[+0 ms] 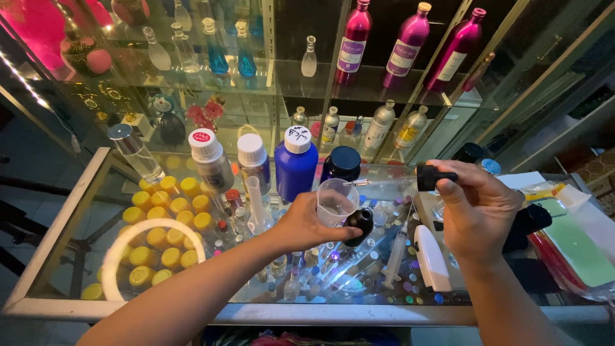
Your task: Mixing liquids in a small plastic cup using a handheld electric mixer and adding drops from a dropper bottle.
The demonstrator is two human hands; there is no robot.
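Left hand [306, 221] fingers wrapped around clear plastic cup [336, 201] and small black bottle [360, 222], right hand [477, 208] fingertips pinching black dropper bulb [433, 177], glass pipette [371, 184] tip at cup rim, blue bottle [295, 168] just beyond the cup, syringe [394, 255] on glass counter [83, 211] between the hands.

Clear plastic cup [336, 200], glossy black bottle [360, 222], smooth glass counter [83, 211].

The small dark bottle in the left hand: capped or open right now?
Open. The dark bottle in the left hand has a bare mouth, and the right hand holds its black dropper cap off to the side.
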